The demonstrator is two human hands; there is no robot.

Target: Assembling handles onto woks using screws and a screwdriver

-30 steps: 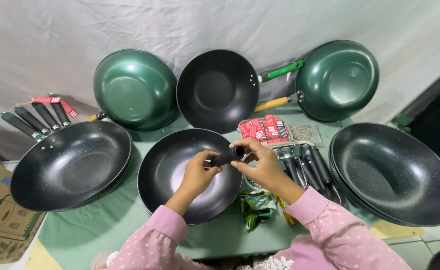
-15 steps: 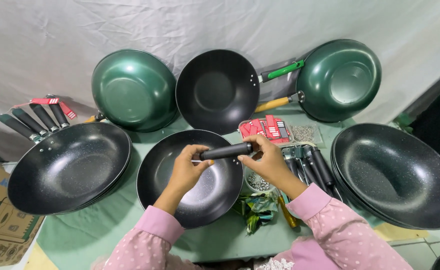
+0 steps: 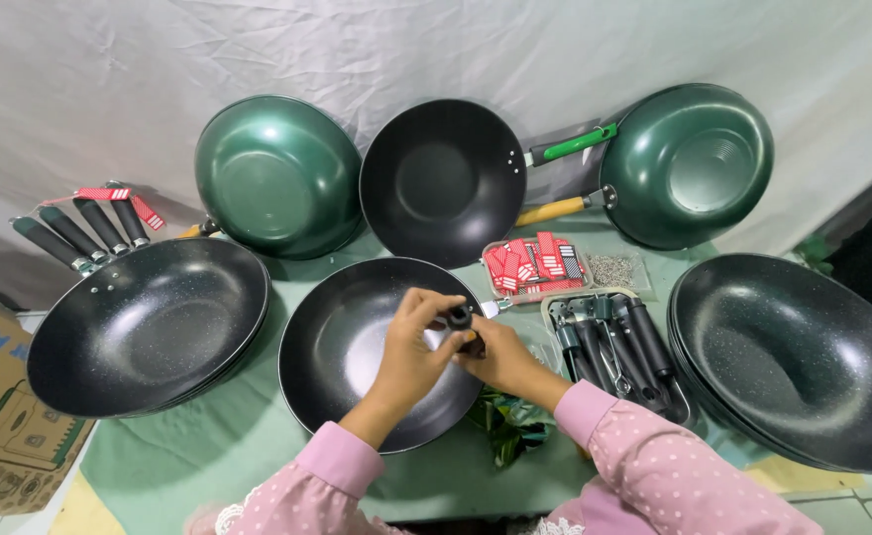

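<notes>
Change: half a second ago the black handle lay crosswise between the hands; now it points end-on toward the camera, so only its round butt shows.
Meaning: judging by the turn, the handle is being lined up with the rim of the black wok, where a small metal bracket shows.
Left hand: over the wok's bowl, fingers curled and pinching the handle's near end from the left.
Right hand: at the wok's right rim, fingers pressed together around the handle from below; how far they close is partly hidden by the left hand.
Handle's place: above the right edge of the middle wok, held clear of the counter.
Nearby right: a tray of loose black handles just beside the right hand, and a tray of red tags behind it.
Nearby left: a stack of black woks with handles fitted.
Far right: a second stack of dark pans.
Back row: two green woks and a black one leaning on the white cloth.
</notes>
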